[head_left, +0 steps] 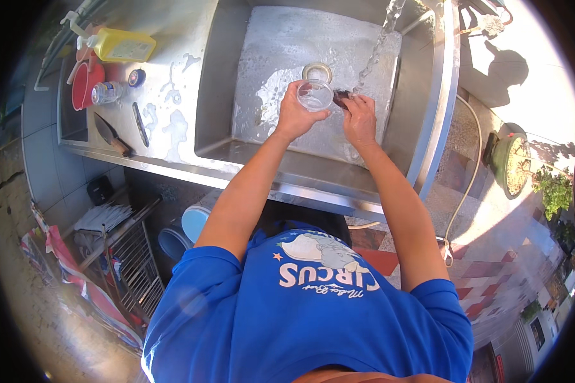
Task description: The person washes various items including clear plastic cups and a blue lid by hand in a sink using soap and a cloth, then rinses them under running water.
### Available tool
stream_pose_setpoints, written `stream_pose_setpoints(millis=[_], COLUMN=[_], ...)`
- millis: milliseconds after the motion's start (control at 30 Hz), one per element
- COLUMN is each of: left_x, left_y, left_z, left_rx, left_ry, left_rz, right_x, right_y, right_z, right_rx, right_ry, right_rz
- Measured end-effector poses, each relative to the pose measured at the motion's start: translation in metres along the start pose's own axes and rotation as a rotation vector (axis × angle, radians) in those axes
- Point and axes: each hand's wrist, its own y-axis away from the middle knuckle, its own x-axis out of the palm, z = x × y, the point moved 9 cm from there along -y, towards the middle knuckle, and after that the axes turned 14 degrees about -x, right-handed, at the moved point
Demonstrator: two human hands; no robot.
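Note:
My left hand (pixel 293 115) grips a clear glass cup (pixel 315 96) over the steel sink basin (pixel 281 45). My right hand (pixel 359 118) pinches a small dark item (pixel 342 96) right beside the cup, under a stream of running water (pixel 377 48) that falls from the top. The round sink drain (pixel 317 70) lies just beyond the cup. Both forearms reach forward from my blue shirt at the bottom.
On the wet steel counter (pixel 172 76) to the left lie a yellow spray bottle (pixel 122 46), a red cup (pixel 85 84), a small clear bottle (pixel 107 92) and a knife (pixel 112 135). Blue buckets (pixel 186 228) and a wire rack (pixel 131 262) stand below. A hose (pixel 469 172) and potted plant (pixel 512 163) are at right.

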Motion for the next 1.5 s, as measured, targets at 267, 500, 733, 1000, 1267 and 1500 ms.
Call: stream_pose_setpoints(millis=[267,500,733,1000,1267,1500], left_x=[0.07,0.091,0.101,0.115,0.135,0.036], left_y=[-0.01,-0.01,-0.01,-0.017,0.074,0.067], left_z=[-0.009,-0.001,-0.003,0.054,0.052,0.042], left_rx=[0.045,0.002,-0.042,-0.468,-1.298,-1.099], left_ry=[-0.137,-0.147,-0.122,0.186,0.949,0.78], left_rz=[0.067,0.096,0.139,0.319,0.886,0.918], right_x=[-0.076,-0.113,-0.107,-0.092,-0.094,-0.058], right_y=[0.074,0.126,0.177,0.17,0.16,0.085], right_z=[0.01,0.014,0.005,0.024,0.042,0.083], right_rx=[0.112,0.559,0.772,1.064,1.043,0.928], right_ry=[0.087,-0.071,-0.439,-0.859,-0.92,-1.373], right_rz=[-0.079,-0.015,-0.278,-0.385,-0.391,-0.254])
